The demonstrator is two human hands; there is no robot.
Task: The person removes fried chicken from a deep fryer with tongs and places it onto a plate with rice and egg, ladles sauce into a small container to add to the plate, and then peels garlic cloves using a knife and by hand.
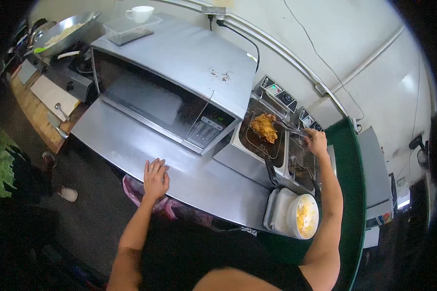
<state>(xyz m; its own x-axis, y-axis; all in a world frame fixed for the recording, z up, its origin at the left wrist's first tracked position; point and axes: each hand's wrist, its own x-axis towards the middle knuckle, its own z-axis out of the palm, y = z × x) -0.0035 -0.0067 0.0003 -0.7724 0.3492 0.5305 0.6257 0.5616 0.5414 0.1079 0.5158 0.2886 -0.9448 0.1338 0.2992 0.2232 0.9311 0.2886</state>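
Metal tongs are gripped in my right hand over the fryers at the right. At the tips of the tongs is a piece of golden-brown fried food, above the left fryer with its dark oil and wire basket. My left hand rests on the steel counter near its front edge, fingers spread a little and holding nothing. The microwave stands behind that hand.
A white bowl with yellow and white residue sits on plastic trays at the counter's right end. A large pan is at the back left. Another person's shoe shows at the left. A cup stands on the microwave.
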